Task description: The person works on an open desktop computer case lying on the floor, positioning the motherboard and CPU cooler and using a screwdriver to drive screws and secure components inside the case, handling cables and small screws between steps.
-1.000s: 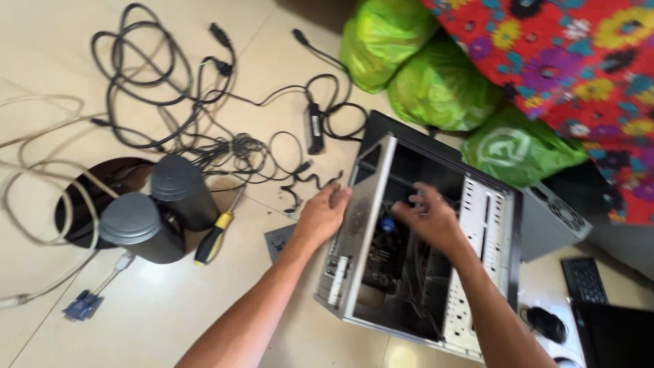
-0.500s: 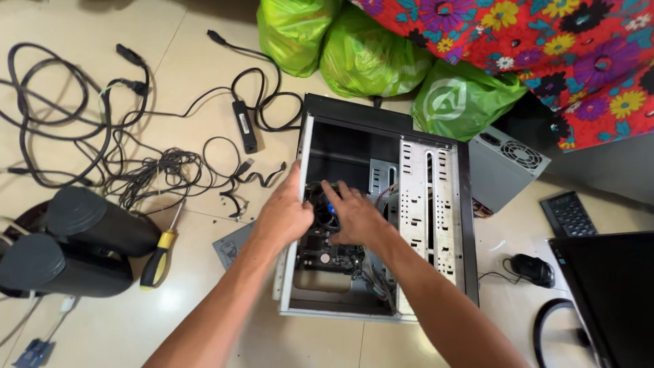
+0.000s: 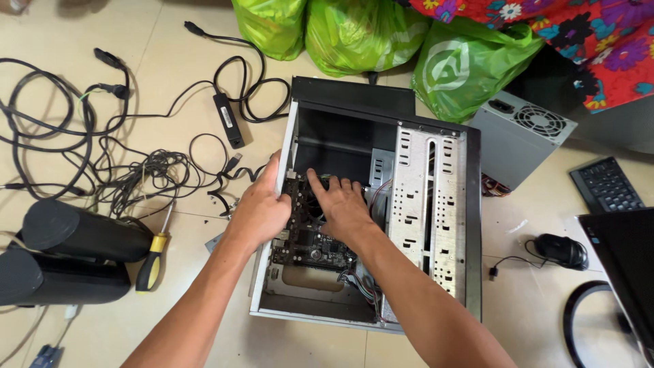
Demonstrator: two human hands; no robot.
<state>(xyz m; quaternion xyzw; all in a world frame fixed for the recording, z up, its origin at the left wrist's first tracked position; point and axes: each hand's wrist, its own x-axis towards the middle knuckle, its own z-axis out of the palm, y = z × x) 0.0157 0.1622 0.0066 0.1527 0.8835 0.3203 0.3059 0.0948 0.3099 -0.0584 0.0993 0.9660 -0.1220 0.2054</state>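
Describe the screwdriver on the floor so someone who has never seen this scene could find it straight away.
Start at the open computer case lying on the tiled floor, where the left hand grips its left wall. Look left past that hand to two black cylindrical speakers lying on their sides. The screwdriver lies just right of them; its yellow-and-black handle sets it apart from the black cables nearby.

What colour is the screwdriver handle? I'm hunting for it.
Yellow and black, on the screwdriver, head view.

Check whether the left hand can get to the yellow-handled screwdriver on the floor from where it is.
Probably yes: the left hand grips the open grey computer case edge, and the yellow-handled screwdriver lies just beside it on bare tile, nothing between.
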